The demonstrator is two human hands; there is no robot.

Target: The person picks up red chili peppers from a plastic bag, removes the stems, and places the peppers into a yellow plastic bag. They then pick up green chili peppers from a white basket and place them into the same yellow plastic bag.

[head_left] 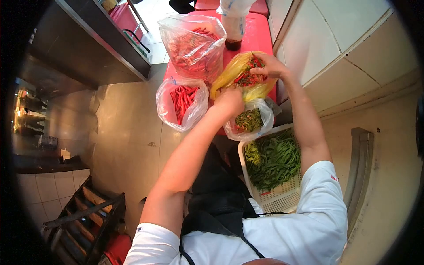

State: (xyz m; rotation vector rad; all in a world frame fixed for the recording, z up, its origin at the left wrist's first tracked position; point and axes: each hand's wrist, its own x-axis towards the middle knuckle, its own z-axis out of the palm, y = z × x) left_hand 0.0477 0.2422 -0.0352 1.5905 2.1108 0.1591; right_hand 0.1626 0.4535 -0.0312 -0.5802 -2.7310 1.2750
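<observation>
A yellow plastic bag (235,70) lies open on the red table, with red chilies and green stems (250,78) in it. My right hand (270,66) reaches over its right rim, thumb and fingers apart at the chilies. My left hand (229,101) is at the bag's near left edge, fingers curled closed; what they hold is hidden. To its left, a clear bag (202,98) contains red chilies without visible stems (183,100). Just below my hands, another clear bag (265,115) holds green stems (248,120) with a few red bits.
A large clear bag of red chilies (194,51) stands at the back of the red table (259,33), beside a container of dark liquid (233,44). A white basket of leafy greens (276,159) is below, near the tiled wall (327,66). A dark rack (84,216) stands lower left.
</observation>
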